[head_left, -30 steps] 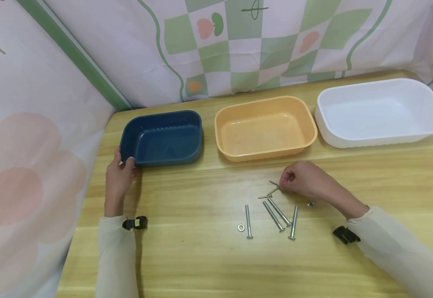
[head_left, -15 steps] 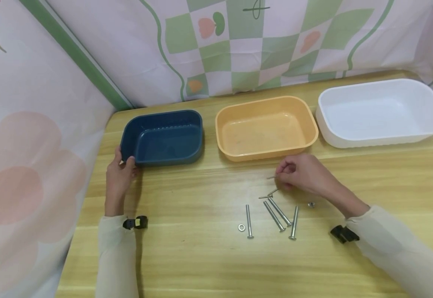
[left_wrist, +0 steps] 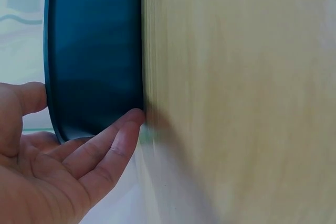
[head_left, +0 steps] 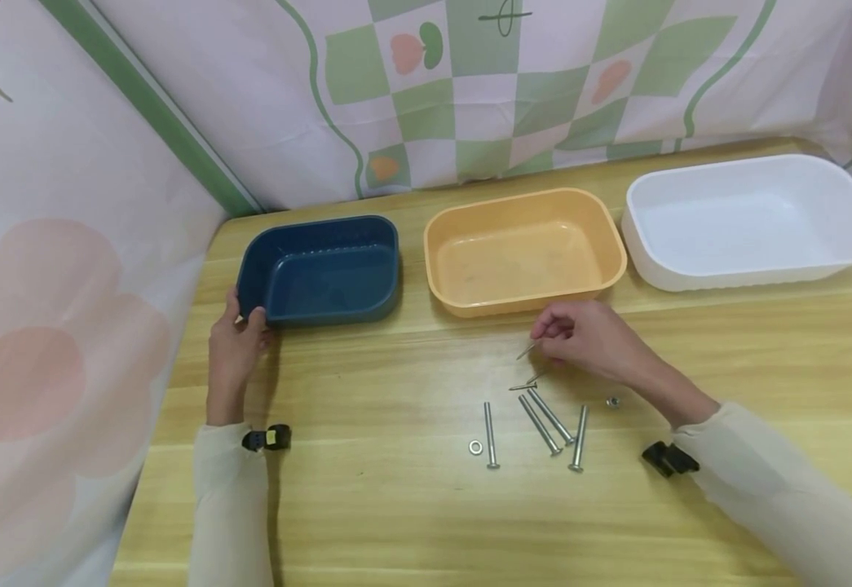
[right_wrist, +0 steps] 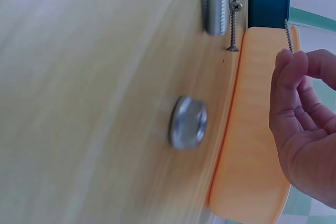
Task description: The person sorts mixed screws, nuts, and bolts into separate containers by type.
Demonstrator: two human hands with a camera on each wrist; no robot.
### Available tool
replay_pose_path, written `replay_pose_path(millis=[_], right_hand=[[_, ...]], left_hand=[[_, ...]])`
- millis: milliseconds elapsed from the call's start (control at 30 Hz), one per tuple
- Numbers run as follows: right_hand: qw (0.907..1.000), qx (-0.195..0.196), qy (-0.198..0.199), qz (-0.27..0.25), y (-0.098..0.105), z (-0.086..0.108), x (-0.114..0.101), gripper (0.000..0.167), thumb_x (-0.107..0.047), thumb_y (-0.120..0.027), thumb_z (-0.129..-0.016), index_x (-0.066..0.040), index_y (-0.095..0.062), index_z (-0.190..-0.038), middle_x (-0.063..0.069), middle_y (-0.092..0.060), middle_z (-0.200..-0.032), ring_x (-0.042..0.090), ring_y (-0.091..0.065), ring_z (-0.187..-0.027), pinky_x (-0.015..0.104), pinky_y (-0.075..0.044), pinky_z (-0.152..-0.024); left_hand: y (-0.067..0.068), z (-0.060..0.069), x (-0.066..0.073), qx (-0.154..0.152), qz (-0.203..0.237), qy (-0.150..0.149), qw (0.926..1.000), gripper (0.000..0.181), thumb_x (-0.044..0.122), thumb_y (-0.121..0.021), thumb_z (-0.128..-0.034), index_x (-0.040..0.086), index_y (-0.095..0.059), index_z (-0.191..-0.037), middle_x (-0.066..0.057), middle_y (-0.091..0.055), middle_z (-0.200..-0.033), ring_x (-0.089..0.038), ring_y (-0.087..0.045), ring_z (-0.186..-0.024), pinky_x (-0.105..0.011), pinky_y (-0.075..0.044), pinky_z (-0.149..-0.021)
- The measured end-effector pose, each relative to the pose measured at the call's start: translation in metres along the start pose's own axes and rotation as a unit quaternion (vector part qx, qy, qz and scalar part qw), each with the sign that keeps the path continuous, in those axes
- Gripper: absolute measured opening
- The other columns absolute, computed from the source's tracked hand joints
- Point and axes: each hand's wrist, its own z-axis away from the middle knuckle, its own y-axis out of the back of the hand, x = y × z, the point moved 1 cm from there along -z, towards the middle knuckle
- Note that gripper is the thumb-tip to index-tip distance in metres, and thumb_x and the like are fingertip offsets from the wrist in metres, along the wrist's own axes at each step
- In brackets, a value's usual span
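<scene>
"Pinching one small screw (right_wrist: 289, 36), is that the step in hand?"

"It looks so, with the pick-up already made. The right hand (head_left: 589, 338) has it between thumb and fingertips, threaded end sticking out, raised off the table (head_left: 396, 522) just in front of the orange box (head_left: 514, 308)."

"What lies around it?"

"Two loose screws (head_left: 523, 387) close by, then four long bolts (head_left: 578, 439). A nut (head_left: 612, 403) sits right of the bolts; a metal ring (head_left: 475, 447), nut or washer, I can't tell, lies to their left."

"And the left hand (head_left: 237, 350)?"

"Gripping the near left corner of the blue box (head_left: 333, 289), thumb at the rim, fingers along the outside. The orange box stands between that one and the white box (head_left: 748, 280)."

"So what does the next move call for?"

"A steady pinch, I'd judge, since so thin a screw could twist or slip. If it belongs in a box, it needs lifting above the rim; which box, I can't tell. The other hand should hold its box still."
</scene>
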Motion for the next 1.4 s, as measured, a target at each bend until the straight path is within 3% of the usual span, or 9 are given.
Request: replay_pose_path(millis=[167,400,600,767,1067,1167,1300,1400], right_hand=[[0.9999,0.009,0.011,0.003,-0.003,-0.003,-0.004,0.009,0.000,-0.071,-0.086,-0.003,-0.071,-0.094,0.003,-0.069,-0.085,0.020,-0.064,-0.079,0.027,-0.053,-0.070],[0.9994,0.016,0.030,-0.005,-0.010,-0.009,-0.011,0.007,0.000,-0.070,-0.086,-0.004,-0.072,-0.091,0.003,-0.069,-0.086,0.019,-0.064,-0.081,0.026,-0.052,-0.072],[0.9989,0.020,0.042,-0.012,-0.011,-0.014,-0.019,0.006,-0.001,-0.071,-0.086,-0.005,-0.071,-0.091,0.002,-0.068,-0.084,0.019,-0.063,-0.080,0.025,-0.052,-0.071],[0.9987,0.018,0.043,-0.020,-0.015,-0.018,-0.022,0.006,0.000,-0.070,-0.086,-0.004,-0.071,-0.091,0.003,-0.068,-0.083,0.020,-0.063,-0.079,0.025,-0.052,-0.071],[0.9975,0.016,0.061,-0.033,-0.020,-0.025,-0.029,0.007,0.000,-0.070,-0.086,-0.004,-0.071,-0.091,0.002,-0.068,-0.083,0.020,-0.063,-0.079,0.025,-0.052,-0.070],[0.9971,0.019,0.065,-0.035,-0.021,-0.027,-0.033,0.005,-0.002,-0.070,-0.087,-0.004,-0.072,-0.091,0.002,-0.068,-0.083,0.019,-0.062,-0.078,0.025,-0.051,-0.070],[0.9971,0.020,0.063,-0.038,-0.023,-0.030,-0.038,0.004,-0.006,-0.070,-0.088,-0.004,-0.072,-0.091,0.003,-0.069,-0.083,0.018,-0.062,-0.078,0.024,-0.050,-0.069],[0.9971,0.018,0.061,-0.041,-0.024,-0.032,-0.041,0.004,-0.005,-0.070,-0.089,-0.005,-0.073,-0.091,0.003,-0.069,-0.083,0.019,-0.062,-0.078,0.024,-0.050,-0.069]], left_hand=[[0.000,0.001,0.000,-0.002,0.000,0.001,1.0000,0.066,0.027,-0.047,-0.1057,0.015,-0.012,-0.161,-0.023,-0.046,-0.144,-0.015,-0.063,-0.082,-0.021,-0.050,-0.065],[0.000,0.000,0.000,0.002,-0.013,0.003,0.9999,0.068,0.030,-0.047,-0.1056,0.015,-0.012,-0.161,-0.025,-0.055,-0.133,-0.016,-0.061,-0.077,-0.022,-0.050,-0.065],[-0.003,0.001,0.002,-0.001,-0.005,0.007,1.0000,0.068,0.029,-0.048,-0.1055,0.015,-0.011,-0.161,-0.025,-0.052,-0.139,-0.015,-0.064,-0.081,-0.022,-0.052,-0.068],[-0.005,0.000,0.003,-0.006,-0.010,0.007,0.9999,0.068,0.030,-0.047,-0.1055,0.015,-0.011,-0.161,-0.027,-0.055,-0.135,-0.016,-0.066,-0.082,-0.023,-0.053,-0.069],[-0.009,0.001,0.003,0.006,-0.036,-0.004,0.9993,0.066,0.031,-0.046,-0.1059,0.016,-0.013,-0.161,-0.026,-0.050,-0.141,-0.026,-0.064,-0.088,-0.024,-0.053,-0.067],[-0.010,0.000,0.004,0.012,-0.062,-0.009,0.9980,0.065,0.031,-0.046,-0.1059,0.014,-0.015,-0.161,-0.025,-0.048,-0.143,-0.030,-0.063,-0.099,-0.025,-0.051,-0.068],[-0.010,0.001,0.006,0.014,-0.099,-0.014,0.9949,0.066,0.032,-0.046,-0.1059,0.011,-0.016,-0.161,-0.024,-0.037,-0.152,-0.032,-0.054,-0.125,-0.036,-0.048,-0.085],[-0.010,0.001,0.007,0.010,-0.100,-0.015,0.9948,0.066,0.032,-0.046,-0.1060,0.010,-0.015,-0.161,-0.023,-0.030,-0.156,-0.034,-0.045,-0.134,-0.045,-0.044,-0.098]])
